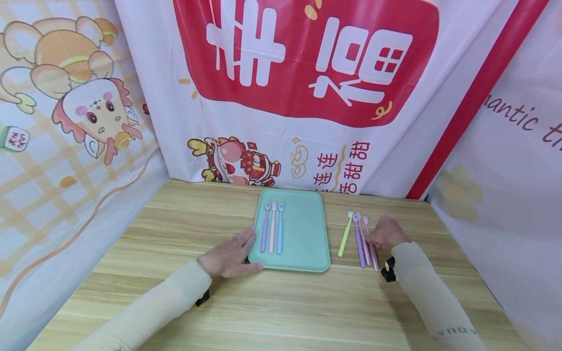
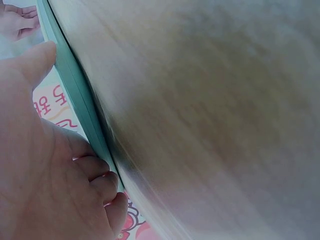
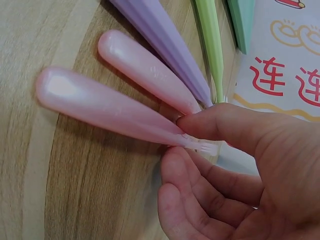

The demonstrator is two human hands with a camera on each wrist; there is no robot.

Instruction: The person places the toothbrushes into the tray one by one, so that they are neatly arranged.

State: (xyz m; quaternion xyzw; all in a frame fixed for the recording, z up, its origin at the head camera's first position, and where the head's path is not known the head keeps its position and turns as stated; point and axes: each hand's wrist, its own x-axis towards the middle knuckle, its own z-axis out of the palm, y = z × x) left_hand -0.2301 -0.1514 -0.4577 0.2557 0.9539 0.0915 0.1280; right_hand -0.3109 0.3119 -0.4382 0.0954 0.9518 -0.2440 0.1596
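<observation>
We see the left hand, fingers extended, touching the green tray; the right hand pinches a pink toothbrush, with a purple toothbrush beyond its thumb.

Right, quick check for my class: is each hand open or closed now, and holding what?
Left hand: open, fingers against the green tray.
Right hand: closed, pinching a pink toothbrush near its head.
</observation>
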